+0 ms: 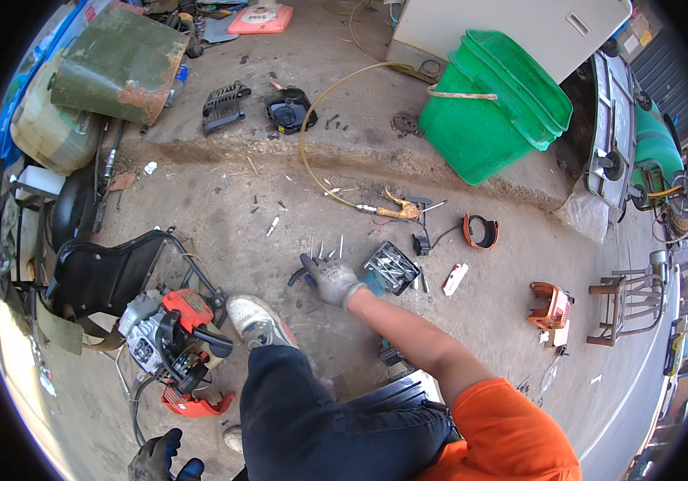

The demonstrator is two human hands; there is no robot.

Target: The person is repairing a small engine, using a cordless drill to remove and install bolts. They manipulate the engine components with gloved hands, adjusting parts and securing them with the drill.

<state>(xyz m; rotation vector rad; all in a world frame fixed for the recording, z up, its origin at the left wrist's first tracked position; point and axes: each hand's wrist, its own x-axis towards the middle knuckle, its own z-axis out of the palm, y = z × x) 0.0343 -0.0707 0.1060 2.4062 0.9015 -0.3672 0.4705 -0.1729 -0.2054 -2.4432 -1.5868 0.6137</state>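
My right hand (333, 281), in a grey work glove with dark blue fingertips, reaches down to the concrete floor. Several thin metal rods (322, 249) stick out past its fingers, and a short black curved piece (297, 276) lies against the fingertips. Whether the fingers grip any of these is hidden. Beside that wrist sits a black tray (391, 267) full of metal bits and sockets. My left hand (160, 458), gloved the same way, hangs at the bottom edge with fingers apart and nothing in it. Above it stands a small engine (169, 340) with red covers, partly opened, on a backpack frame (106, 273).
An air blow gun (401, 210) on a yellowish hose lies ahead. Around it are an orange ring-shaped housing (481, 231), a red-and-white box (455, 279) and an orange cover (549, 305). A green bucket (464, 120) and black covers (290, 110) rest on the raised step.
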